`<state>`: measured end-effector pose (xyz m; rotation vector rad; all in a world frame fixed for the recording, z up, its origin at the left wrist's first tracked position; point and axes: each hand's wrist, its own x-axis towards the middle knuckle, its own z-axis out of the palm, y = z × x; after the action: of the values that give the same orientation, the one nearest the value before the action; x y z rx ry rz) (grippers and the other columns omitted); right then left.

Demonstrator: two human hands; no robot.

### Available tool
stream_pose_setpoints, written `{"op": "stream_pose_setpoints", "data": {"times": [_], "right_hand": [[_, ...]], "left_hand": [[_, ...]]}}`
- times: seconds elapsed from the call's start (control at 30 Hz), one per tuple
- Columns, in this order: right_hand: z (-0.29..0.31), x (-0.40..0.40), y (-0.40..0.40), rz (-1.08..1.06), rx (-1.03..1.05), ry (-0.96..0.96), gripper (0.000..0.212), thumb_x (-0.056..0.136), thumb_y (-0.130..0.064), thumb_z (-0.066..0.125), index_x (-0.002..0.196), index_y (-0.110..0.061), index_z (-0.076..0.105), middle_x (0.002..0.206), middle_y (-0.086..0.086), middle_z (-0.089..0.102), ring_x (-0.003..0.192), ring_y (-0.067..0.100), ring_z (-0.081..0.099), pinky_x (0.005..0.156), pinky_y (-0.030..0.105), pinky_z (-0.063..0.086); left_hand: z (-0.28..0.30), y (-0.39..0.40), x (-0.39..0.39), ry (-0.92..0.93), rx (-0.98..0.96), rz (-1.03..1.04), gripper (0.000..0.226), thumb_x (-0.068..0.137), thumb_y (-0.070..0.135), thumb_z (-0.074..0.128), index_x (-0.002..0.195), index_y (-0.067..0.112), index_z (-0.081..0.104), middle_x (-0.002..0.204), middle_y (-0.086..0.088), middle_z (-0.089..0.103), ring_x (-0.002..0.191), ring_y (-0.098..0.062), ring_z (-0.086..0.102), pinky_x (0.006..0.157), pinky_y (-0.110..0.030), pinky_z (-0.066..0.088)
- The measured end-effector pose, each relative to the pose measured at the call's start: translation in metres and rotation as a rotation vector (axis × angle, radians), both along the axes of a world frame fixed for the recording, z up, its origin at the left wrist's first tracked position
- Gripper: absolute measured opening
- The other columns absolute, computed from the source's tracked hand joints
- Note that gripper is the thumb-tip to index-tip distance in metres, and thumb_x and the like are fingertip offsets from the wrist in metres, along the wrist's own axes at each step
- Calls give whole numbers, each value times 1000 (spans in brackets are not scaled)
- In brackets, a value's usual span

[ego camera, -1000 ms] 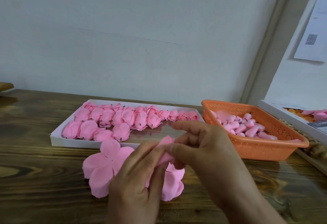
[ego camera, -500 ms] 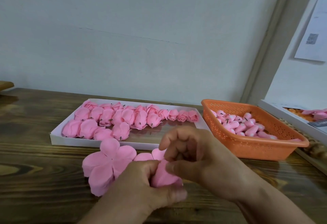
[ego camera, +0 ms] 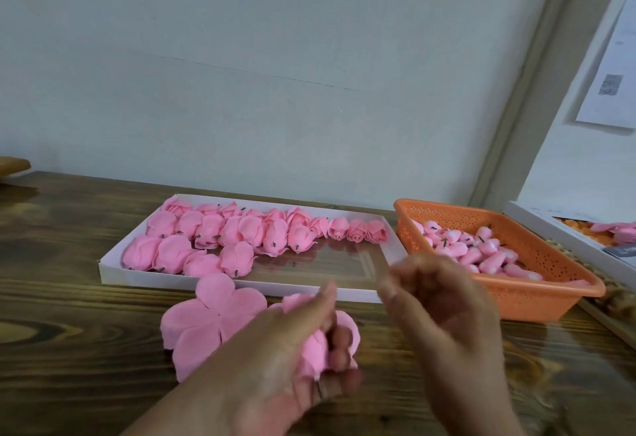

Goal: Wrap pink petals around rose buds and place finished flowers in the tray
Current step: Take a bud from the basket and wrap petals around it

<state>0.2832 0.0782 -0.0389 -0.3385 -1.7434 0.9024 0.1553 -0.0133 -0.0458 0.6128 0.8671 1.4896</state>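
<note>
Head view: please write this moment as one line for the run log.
left hand: holds wrapped flower | right hand: lifted, blurred | tray: partly filled | basket: buds | stage: wrapping
</note>
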Motion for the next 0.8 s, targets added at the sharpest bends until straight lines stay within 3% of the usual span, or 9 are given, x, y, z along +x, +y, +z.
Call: {"op": "stream_pose_setpoints", "data": {"times": [0.1, 0.17, 0.27, 0.33, 0.43, 0.57, 0.67, 0.73, 0.8], "right_hand": [[-24, -14, -21, -149, 358, -92, 17, 66, -26, 69, 79, -16, 63, 75, -13, 65, 64, -1, 59, 60, 12, 46], [-31, -24, -26, -252, 503, -153, 21, 68, -29, 67, 80, -11, 66, 82, -7, 68, 69, 6, 63, 61, 16, 50], [-29, -32, -26, -361, 566, -143, 18, 74, -26, 63, 78, -9, 68, 81, -2, 69, 69, 13, 65, 57, 23, 52], [-31, -38, -28, -397, 540, -158, 14, 75, -22, 64, 76, -10, 69, 81, -3, 69, 68, 12, 66, 56, 23, 51], [-31, -40, -34, -237, 106, -102, 9, 64, -13, 75, 68, -14, 68, 71, -9, 69, 51, 4, 56, 48, 18, 47], [-29, -32, -25, 253, -622, -45, 15, 63, 10, 78, 64, 6, 64, 64, 14, 68, 48, 20, 58, 44, 21, 46], [-30, -31, -18, 394, -786, -78, 19, 55, -5, 72, 69, 7, 69, 59, 23, 59, 49, 25, 51, 50, 30, 42], [-32, -33, -14, 426, -853, -29, 19, 54, -6, 70, 69, 6, 69, 59, 23, 57, 48, 24, 50, 51, 29, 42], [-31, -34, -10, 442, -864, 5, 16, 55, -5, 70, 68, 5, 69, 60, 22, 57, 48, 23, 51, 50, 27, 44]], "left_hand": [[7, 5, 3, -30, -12, 193, 45, 75, 48, 63, 85, 4, 59, 77, -17, 60, 68, -31, 60, 71, -38, 45], [12, 8, 7, -67, -42, 269, 41, 76, 49, 62, 78, 8, 66, 74, -11, 63, 66, -28, 61, 65, -35, 47], [11, 14, 11, -58, 7, 312, 40, 78, 46, 58, 53, 16, 67, 67, -7, 65, 59, -25, 59, 56, -31, 48], [6, 16, 12, -42, 19, 339, 46, 81, 45, 58, 44, 17, 65, 67, -6, 66, 58, -20, 64, 60, -30, 53], [-4, 18, 10, 71, 19, 347, 37, 70, 51, 60, 47, 22, 67, 66, -6, 67, 58, -19, 64, 74, -39, 45], [-14, 14, 2, 226, 67, 241, 36, 66, 54, 66, 59, 19, 67, 75, -9, 71, 63, -23, 65, 55, -30, 45], [-13, 9, -14, 435, 102, 112, 46, 84, 58, 53, 88, 16, 72, 101, -13, 71, 86, -27, 68, 66, -39, 53], [-6, 11, -22, 750, 77, 112, 57, 85, 59, 38, 102, 13, 67, 105, -9, 67, 94, -19, 65, 84, -36, 54], [6, 16, -28, 1128, 73, 173, 58, 83, 59, 29, 100, 15, 63, 103, -4, 59, 96, -12, 58, 88, -27, 48]]}}
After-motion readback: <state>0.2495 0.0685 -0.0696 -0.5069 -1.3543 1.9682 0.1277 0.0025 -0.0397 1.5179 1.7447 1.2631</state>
